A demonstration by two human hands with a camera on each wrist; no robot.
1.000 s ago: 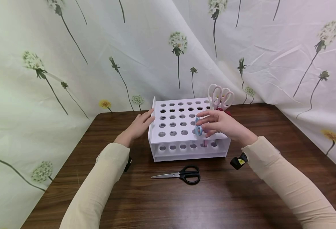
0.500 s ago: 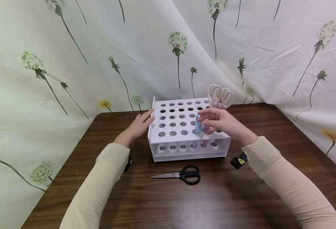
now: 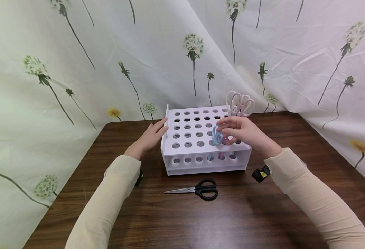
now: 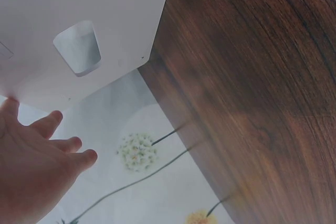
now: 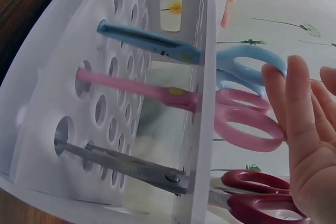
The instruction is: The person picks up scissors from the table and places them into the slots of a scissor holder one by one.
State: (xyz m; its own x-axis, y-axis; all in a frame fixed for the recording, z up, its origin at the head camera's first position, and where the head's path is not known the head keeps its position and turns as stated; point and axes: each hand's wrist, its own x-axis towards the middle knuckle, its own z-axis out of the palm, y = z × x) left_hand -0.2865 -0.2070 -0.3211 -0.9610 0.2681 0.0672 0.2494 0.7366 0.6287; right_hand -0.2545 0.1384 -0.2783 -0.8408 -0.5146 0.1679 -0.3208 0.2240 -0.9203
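My right hand (image 3: 239,129) is just beside the light-blue scissors (image 3: 216,137), fingers apart, fingertips right at the handle loops. In the right wrist view the blue blades (image 5: 152,43) pass through the top of the white rack (image 3: 198,151) into a hole in its lower shelf. Pink scissors (image 5: 131,86) and dark-red-handled scissors (image 5: 247,205) stand in neighbouring holes, partly hidden by the hand in the head view. My left hand (image 3: 149,138) rests its extended fingertips against the rack's left side panel (image 4: 121,14).
Black-handled scissors (image 3: 198,189) lie on the brown wooden table (image 3: 157,218) in front of the rack, points toward the left. Pale pink and white scissor handles (image 3: 239,110) rise from the rack's back right corner. A flower-printed cloth (image 3: 170,69) hangs behind.
The blue scissors have gone down into their hole, and a blade now shows at the lower shelf. My right hand has loosened from the handles and shifted slightly right. The left hand stays put.
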